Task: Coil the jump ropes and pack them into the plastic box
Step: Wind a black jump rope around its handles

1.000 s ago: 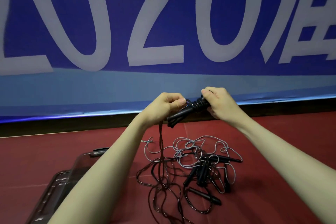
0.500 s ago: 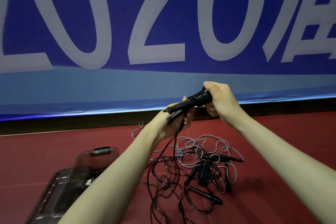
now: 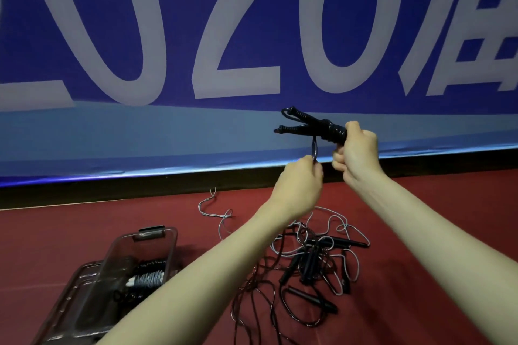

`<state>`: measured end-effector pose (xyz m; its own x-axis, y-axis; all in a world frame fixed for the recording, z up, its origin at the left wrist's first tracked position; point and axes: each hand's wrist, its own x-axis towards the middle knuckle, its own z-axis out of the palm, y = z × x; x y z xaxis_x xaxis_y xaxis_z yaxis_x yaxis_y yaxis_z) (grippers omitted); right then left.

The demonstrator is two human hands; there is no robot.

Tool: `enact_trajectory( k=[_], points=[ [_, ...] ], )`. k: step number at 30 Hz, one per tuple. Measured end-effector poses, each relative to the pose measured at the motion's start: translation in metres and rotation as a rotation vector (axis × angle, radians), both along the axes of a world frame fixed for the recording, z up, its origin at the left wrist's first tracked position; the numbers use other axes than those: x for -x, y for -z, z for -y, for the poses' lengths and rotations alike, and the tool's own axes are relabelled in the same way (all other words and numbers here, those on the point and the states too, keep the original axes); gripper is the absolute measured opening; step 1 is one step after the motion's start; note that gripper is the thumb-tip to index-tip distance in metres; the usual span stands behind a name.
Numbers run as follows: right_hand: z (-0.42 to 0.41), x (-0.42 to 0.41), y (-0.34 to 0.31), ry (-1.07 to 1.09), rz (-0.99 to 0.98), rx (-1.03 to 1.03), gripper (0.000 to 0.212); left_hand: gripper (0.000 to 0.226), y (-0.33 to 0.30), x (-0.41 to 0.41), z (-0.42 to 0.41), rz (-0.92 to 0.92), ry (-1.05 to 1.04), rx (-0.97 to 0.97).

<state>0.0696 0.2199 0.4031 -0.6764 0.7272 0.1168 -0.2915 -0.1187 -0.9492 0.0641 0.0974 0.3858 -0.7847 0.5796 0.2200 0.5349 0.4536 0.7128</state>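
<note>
My right hand [image 3: 357, 150] grips a pair of black jump rope handles [image 3: 311, 126] raised in the air, their ends pointing left, with cord wound around them near my fist. Just below them my left hand [image 3: 301, 186] pinches the dark cord [image 3: 314, 148] that hangs from the handles. A tangle of black and grey jump ropes [image 3: 314, 260] lies on the red floor under my arms. The clear plastic box [image 3: 134, 260] stands at the lower left and holds coiled ropes.
A clear lid [image 3: 60, 314] lies under and beside the box. A large blue banner [image 3: 252, 36] with white characters fills the wall ahead, with a black baseboard [image 3: 112, 190] beneath it. Red floor [image 3: 70, 232] spreads all around.
My right hand lifted the handles higher and to the right. My left hand let go of the handles and now pinches the cord below them. The view shifted, showing more of the box.
</note>
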Motion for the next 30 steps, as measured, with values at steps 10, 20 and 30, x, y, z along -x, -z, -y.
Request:
enact_trajectory(
  k=[10, 20, 30],
  points=[
    [-0.028, -0.013, 0.010, 0.187, 0.152, -0.772, 0.042, 0.022, -0.021, 0.002, 0.012, -0.733, 0.170, 0.303],
    [-0.025, -0.014, 0.006, -0.093, 0.118, -1.002, 0.044, 0.029, -0.039, 0.036, 0.043, -0.343, 0.047, -0.045],
    [-0.004, -0.014, -0.007, -0.242, -0.032, -0.937, 0.040, 0.038, -0.038, 0.046, 0.065, 0.372, 0.347, -0.111]
  ],
)
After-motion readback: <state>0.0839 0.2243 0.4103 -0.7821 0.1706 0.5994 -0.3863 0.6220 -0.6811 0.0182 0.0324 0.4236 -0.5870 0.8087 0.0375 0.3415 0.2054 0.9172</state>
